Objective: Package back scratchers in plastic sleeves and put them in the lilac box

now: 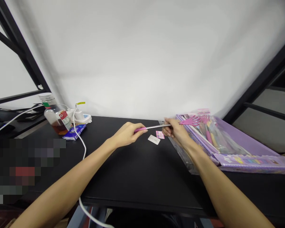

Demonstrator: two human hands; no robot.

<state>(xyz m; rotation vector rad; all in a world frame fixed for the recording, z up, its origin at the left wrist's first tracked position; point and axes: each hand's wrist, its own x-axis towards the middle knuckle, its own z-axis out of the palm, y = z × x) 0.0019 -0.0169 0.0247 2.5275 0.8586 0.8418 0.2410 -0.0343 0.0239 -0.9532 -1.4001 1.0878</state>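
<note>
Stretched between my two hands is a pink back scratcher (pixel 157 126) with a silver metal rod and a hand-shaped pink head at its right end. My left hand (pixel 127 134) is closed around the pink handle. Near the head, my right hand (pixel 177 130) grips the rod, its fingers curled. Below the rod, a white card (pixel 154 139) and a small pink card (pixel 160 135) lie on the black table (pixel 142 171). Just right of my right hand sits a purple box (pixel 242 136) with several wrapped back scratchers (pixel 211 133) in it.
At the left stand a jar of brown liquid (pixel 57 118), a blue packet (pixel 74 131) and a white power strip (pixel 83 118). A white cable (pixel 82 142) runs over the table's front edge. Clear plastic (pixel 184 155) lies along the box. Black metal frames flank the white wall (pixel 142 57).
</note>
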